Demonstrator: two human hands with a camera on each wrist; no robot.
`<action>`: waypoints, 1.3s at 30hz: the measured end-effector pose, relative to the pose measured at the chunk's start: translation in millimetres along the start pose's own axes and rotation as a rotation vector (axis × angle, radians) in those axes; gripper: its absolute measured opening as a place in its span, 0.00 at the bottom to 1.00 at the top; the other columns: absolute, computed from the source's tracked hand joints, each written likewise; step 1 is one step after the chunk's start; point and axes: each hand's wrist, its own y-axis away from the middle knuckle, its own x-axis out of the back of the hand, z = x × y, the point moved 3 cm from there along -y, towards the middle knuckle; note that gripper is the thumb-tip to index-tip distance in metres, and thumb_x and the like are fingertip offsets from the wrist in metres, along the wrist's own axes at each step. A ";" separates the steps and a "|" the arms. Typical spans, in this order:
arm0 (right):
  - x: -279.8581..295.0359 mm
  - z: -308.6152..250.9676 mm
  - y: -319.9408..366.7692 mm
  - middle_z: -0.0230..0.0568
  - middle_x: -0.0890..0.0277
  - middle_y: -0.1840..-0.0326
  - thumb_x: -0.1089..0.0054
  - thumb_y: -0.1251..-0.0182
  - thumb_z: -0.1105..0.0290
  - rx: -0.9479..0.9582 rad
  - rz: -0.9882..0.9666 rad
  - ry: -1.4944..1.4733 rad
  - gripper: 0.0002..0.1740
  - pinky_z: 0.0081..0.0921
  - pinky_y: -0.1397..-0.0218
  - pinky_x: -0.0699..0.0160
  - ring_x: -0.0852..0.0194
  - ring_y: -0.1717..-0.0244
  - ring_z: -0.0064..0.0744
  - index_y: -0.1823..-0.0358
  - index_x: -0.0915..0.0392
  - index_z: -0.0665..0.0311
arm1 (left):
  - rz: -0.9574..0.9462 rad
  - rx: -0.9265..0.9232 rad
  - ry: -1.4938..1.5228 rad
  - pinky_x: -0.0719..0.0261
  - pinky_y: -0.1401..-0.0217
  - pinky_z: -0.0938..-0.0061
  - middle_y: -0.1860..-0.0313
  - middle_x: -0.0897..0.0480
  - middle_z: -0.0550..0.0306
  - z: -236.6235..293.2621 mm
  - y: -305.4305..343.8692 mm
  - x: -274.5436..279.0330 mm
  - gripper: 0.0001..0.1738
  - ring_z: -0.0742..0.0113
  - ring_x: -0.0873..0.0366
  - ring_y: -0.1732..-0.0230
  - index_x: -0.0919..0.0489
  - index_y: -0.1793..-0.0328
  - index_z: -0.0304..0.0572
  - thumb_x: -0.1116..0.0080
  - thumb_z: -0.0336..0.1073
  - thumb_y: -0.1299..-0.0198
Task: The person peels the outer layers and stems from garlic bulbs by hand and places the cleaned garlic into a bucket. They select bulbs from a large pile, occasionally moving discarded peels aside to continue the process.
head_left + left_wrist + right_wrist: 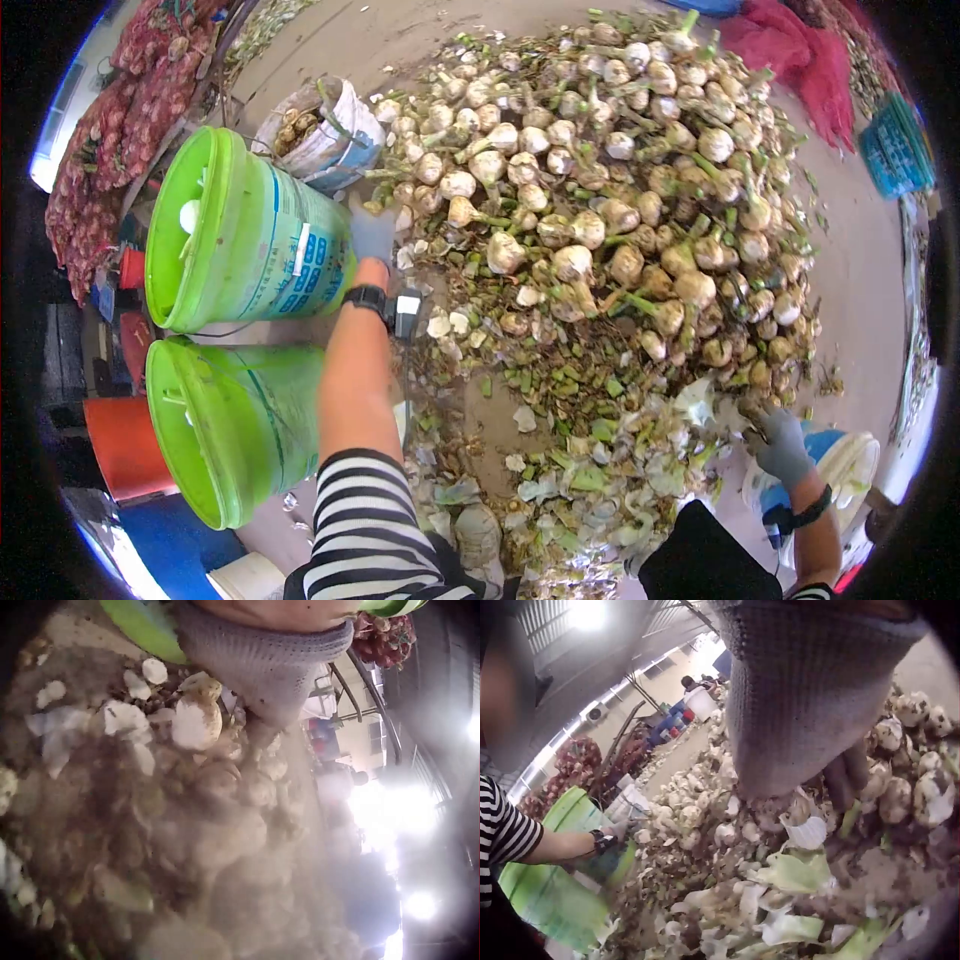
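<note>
A large heap of garlic bulbs (pixel 640 200), some with green stem stubs, covers the floor in the head view. My left hand (pixel 373 233), in a grey knit glove, is low at the heap's left edge beside the upper green bucket (pixel 300 240). In the left wrist view the glove (pixel 255 667) is near a pale garlic bulb (pixel 197 722); its fingers are mostly hidden, so I cannot tell whether it holds anything. My right hand (pixel 782 447), gloved too, reaches to the heap's lower right edge, its fingers (pixel 846 778) pointing down close to loose garlic skin (pixel 806 832).
A second green bucket (pixel 240 430) stands below the first. Near the left hand is a worn white bucket (pixel 325 130) with bulbs inside; another white bucket (pixel 850 465) stands by the right hand. Peelings (pixel 600 480) litter the near floor. Red net sacks (pixel 140 130) lie at the upper left.
</note>
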 end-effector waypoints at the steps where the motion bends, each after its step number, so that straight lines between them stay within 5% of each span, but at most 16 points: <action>1: 5.0 0.9 -2.9 0.49 0.26 0.63 0.43 0.54 0.70 -0.025 -0.031 0.041 0.25 0.44 0.63 0.27 0.28 0.64 0.55 0.49 0.26 0.57 | 0.014 -0.052 -0.171 0.36 0.37 0.65 0.36 0.34 0.35 -2.6 -16.3 -2.7 0.50 0.49 0.33 0.38 0.49 0.29 0.31 0.35 0.45 0.53; 5: 16.0 2.3 -12.1 0.49 0.25 0.64 0.43 0.53 0.71 -0.069 -0.028 -0.009 0.24 0.43 0.62 0.26 0.26 0.63 0.54 0.49 0.25 0.56 | -0.136 0.115 0.210 0.39 0.36 0.67 0.33 0.38 0.38 -11.0 -59.5 -17.6 0.53 0.51 0.38 0.34 0.53 0.27 0.34 0.34 0.48 0.50; 9: 9.3 12.5 -16.6 0.50 0.24 0.62 0.43 0.52 0.70 -0.142 -0.069 -0.047 0.23 0.43 0.60 0.26 0.25 0.61 0.54 0.49 0.24 0.57 | -0.368 0.125 0.207 0.39 0.35 0.65 0.33 0.38 0.41 -33.0 -88.6 -33.5 0.51 0.51 0.37 0.35 0.51 0.27 0.35 0.35 0.50 0.49; 11: 3.3 8.0 -20.1 0.51 0.24 0.61 0.43 0.51 0.71 -0.495 -0.281 -0.363 0.23 0.42 0.59 0.26 0.26 0.60 0.54 0.49 0.25 0.59 | -0.404 0.204 0.278 0.36 0.41 0.68 0.39 0.31 0.45 -43.1 -82.3 -37.1 0.41 0.58 0.33 0.42 0.40 0.33 0.34 0.37 0.48 0.48; 12: -4.7 12.5 -18.3 0.51 0.24 0.61 0.43 0.51 0.71 -0.504 -0.293 -0.366 0.23 0.42 0.59 0.26 0.26 0.60 0.54 0.49 0.25 0.59 | -0.423 0.242 0.317 0.34 0.44 0.70 0.43 0.28 0.47 -43.0 -77.6 -40.4 0.37 0.62 0.31 0.45 0.35 0.36 0.34 0.38 0.48 0.47; 14: -18.6 20.0 -20.9 0.51 0.24 0.62 0.42 0.51 0.72 -0.178 -0.181 -0.151 0.24 0.42 0.59 0.27 0.26 0.61 0.55 0.48 0.26 0.60 | -0.444 0.293 0.361 0.32 0.46 0.71 0.46 0.25 0.49 -42.6 -66.1 -45.1 0.33 0.65 0.29 0.49 0.29 0.39 0.33 0.39 0.47 0.46; 16: -17.1 16.8 -34.4 0.52 0.24 0.62 0.42 0.52 0.73 -0.104 -0.143 -0.138 0.24 0.42 0.60 0.27 0.27 0.62 0.56 0.48 0.26 0.60 | -0.419 0.115 0.410 0.30 0.49 0.74 0.47 0.24 0.49 -23.5 -49.1 -43.1 0.29 0.65 0.26 0.52 0.28 0.40 0.33 0.41 0.43 0.45; 17: -12.0 11.2 -45.6 0.52 0.25 0.62 0.41 0.52 0.73 -0.022 -0.091 -0.134 0.25 0.42 0.60 0.28 0.27 0.63 0.56 0.47 0.26 0.60 | -0.396 0.242 0.536 0.29 0.50 0.76 0.47 0.23 0.48 -14.5 -31.5 -42.8 0.28 0.66 0.25 0.54 0.28 0.41 0.33 0.41 0.41 0.45; 21: 24.8 -17.3 -95.6 0.52 0.26 0.59 0.40 0.51 0.71 0.171 0.046 -0.047 0.27 0.42 0.59 0.30 0.29 0.60 0.55 0.45 0.28 0.61 | -0.325 0.178 0.613 0.27 0.49 0.75 0.48 0.23 0.48 -24.6 16.0 -63.4 0.27 0.66 0.25 0.53 0.28 0.40 0.33 0.41 0.40 0.45; 23: 49.3 -38.8 -124.0 0.53 0.26 0.57 0.41 0.49 0.69 0.217 0.059 0.021 0.28 0.41 0.57 0.31 0.30 0.58 0.54 0.43 0.31 0.63 | -0.285 -0.157 0.528 0.25 0.50 0.74 0.50 0.22 0.49 -8.7 52.1 -62.4 0.26 0.65 0.25 0.53 0.29 0.39 0.33 0.43 0.37 0.44; 24: 65.3 -56.7 -142.1 0.53 0.27 0.56 0.41 0.48 0.68 0.222 0.013 0.062 0.28 0.41 0.56 0.31 0.30 0.57 0.54 0.42 0.31 0.64 | -0.285 -0.155 0.543 0.25 0.50 0.74 0.50 0.22 0.49 1.3 70.4 -62.2 0.26 0.65 0.25 0.53 0.29 0.39 0.33 0.43 0.37 0.44; 26: 76.2 -81.4 -186.2 0.54 0.28 0.56 0.43 0.44 0.64 0.408 0.113 0.007 0.30 0.41 0.53 0.31 0.30 0.56 0.54 0.40 0.35 0.64 | -0.405 0.142 0.857 0.24 0.51 0.76 0.51 0.22 0.50 21.2 101.0 -65.8 0.25 0.67 0.25 0.52 0.31 0.38 0.33 0.46 0.34 0.41; 28: 70.6 -91.8 -235.3 0.55 0.28 0.54 0.45 0.41 0.61 0.535 0.198 -0.153 0.30 0.42 0.50 0.31 0.29 0.53 0.55 0.38 0.37 0.63 | -0.443 0.180 1.088 0.25 0.51 0.77 0.50 0.22 0.52 27.8 126.1 -77.2 0.23 0.71 0.26 0.52 0.31 0.38 0.33 0.47 0.32 0.40; 33: 64.2 -116.7 -360.0 0.55 0.30 0.48 0.61 0.33 0.49 0.349 0.189 0.069 0.29 0.45 0.47 0.30 0.28 0.50 0.55 0.36 0.38 0.56 | -0.462 -0.239 0.702 0.34 0.36 0.70 0.41 0.28 0.51 67.1 129.9 -61.2 0.23 0.62 0.34 0.38 0.28 0.39 0.45 0.44 0.30 0.42; 37: 69.5 -136.0 -432.6 0.55 0.32 0.44 0.67 0.33 0.43 0.332 0.288 0.187 0.32 0.45 0.47 0.29 0.27 0.49 0.54 0.37 0.38 0.59 | -0.318 -0.063 0.875 0.34 0.36 0.68 0.41 0.28 0.49 78.2 91.7 -69.7 0.26 0.57 0.34 0.37 0.31 0.36 0.47 0.43 0.34 0.43; 39: 70.0 -149.2 -452.8 0.55 0.30 0.44 0.65 0.33 0.47 0.477 0.057 0.436 0.31 0.44 0.47 0.29 0.27 0.50 0.53 0.41 0.35 0.65 | -0.158 -0.292 0.277 0.34 0.37 0.67 0.39 0.29 0.46 78.3 72.1 -70.9 0.31 0.54 0.32 0.39 0.35 0.33 0.42 0.42 0.39 0.43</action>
